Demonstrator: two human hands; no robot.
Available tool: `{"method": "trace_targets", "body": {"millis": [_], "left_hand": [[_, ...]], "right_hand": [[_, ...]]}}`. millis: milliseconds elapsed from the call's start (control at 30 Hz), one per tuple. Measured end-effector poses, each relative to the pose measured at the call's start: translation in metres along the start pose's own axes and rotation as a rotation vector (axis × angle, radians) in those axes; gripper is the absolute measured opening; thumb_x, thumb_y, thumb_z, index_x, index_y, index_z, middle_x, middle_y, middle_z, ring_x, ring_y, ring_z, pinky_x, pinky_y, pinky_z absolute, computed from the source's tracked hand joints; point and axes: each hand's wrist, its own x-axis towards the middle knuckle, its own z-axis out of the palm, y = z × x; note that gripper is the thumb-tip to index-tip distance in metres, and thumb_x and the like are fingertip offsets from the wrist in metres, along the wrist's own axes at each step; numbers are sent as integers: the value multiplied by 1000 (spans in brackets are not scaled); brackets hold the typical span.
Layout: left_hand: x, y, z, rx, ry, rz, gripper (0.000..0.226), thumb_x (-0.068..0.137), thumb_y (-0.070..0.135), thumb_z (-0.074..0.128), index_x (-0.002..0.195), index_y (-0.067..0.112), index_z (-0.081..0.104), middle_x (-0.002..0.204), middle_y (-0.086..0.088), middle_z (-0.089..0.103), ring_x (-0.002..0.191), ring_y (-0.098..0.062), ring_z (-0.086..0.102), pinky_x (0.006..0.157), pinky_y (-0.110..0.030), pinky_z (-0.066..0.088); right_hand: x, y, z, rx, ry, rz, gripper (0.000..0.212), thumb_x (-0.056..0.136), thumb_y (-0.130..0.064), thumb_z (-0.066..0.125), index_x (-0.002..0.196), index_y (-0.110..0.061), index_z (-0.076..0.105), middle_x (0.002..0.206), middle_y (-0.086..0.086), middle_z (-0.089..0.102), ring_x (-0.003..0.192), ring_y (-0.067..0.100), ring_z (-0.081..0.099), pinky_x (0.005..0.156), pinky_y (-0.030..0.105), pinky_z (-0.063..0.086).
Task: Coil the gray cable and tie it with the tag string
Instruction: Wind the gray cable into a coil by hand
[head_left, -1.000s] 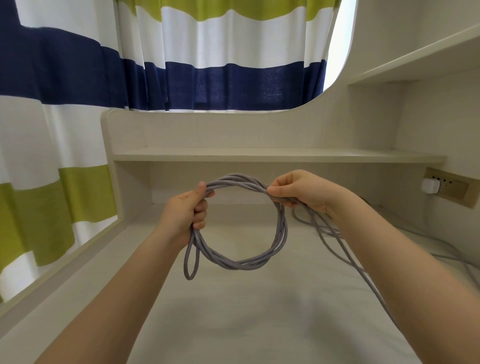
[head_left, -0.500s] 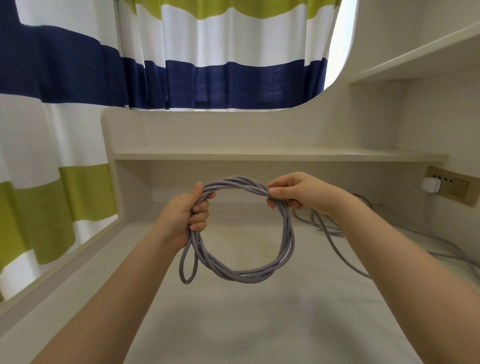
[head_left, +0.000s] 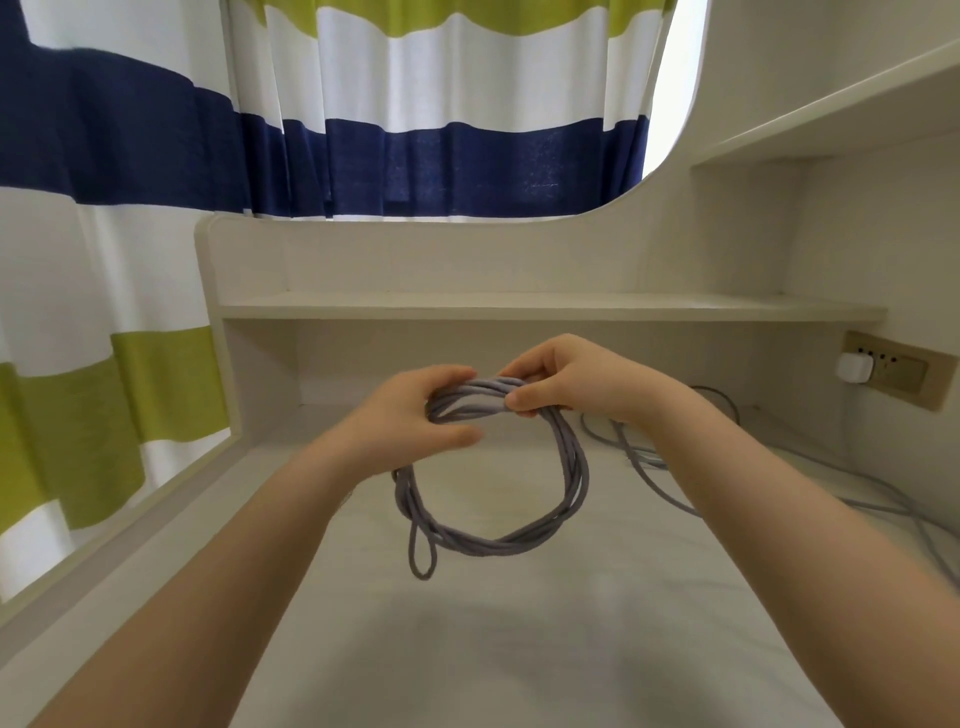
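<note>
Head view: both hands grasp the top of the gray cable (head_left: 498, 540) coil above the desk (head_left: 519, 649), the left hand (head_left: 415, 415) pinching the bundled strands, the right hand (head_left: 566, 379) gripping them just beside it. Loose cable trails right across the desk below the wall socket (head_left: 883, 371).

Both arms extended — left grip (head_left: 415, 410), right grip (head_left: 558, 379) clenched.
</note>
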Motion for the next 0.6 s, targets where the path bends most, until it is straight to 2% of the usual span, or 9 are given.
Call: {"method": "trace_targets", "body": {"millis": [100,233,333,400,500,600], "left_hand": [[7,14,5,169,-59,107,70,69,33,74,131,25,44,111,11,57,100,-8,55,86,-25,46],[13,23,2,251,-26,157,52,66,32,75,114,31,54,90,18,59,83,-8,60,72,-24,50],[15,29,4,120,-145,80,21,70,24,71,87,27,59,77,12,64,59,-6,63,53,-21,52],[17,27,8,81,-203,26,9,76,19,64,77,26,58,69,6,67,42,0,55,41,-16,45],[17,18,8,89,-178,-35,8,82,17,58,77,15,64,55,3,63,34,-2,45,36,-12,34],[12,6,0,-41,-148,-111,13,83,18,61,78,8,67,49,-1,57,34,-11,38,37,-19,33]], "right_hand": [[-1,-7,3,9,-28,-15,17,81,-18,65,97,-17,72,76,2,68,64,5,57,63,12,47],[-3,-10,4,14,-59,-26,13,81,-16,66,92,-17,72,72,-2,66,62,4,57,64,12,48],[-3,-12,7,9,-93,-39,11,81,-16,65,83,-24,73,71,-8,71,66,1,63,66,11,50],[-3,-12,8,-26,-63,-34,12,83,-17,64,86,-24,73,77,-6,73,70,0,63,70,11,49],[-2,-12,7,-184,-9,-40,20,86,-17,59,100,-24,71,89,-3,74,75,2,60,70,11,46],[-5,-6,-2,-346,32,2,25,87,-13,54,103,-23,70,95,5,72,78,14,58,74,26,45]]}}
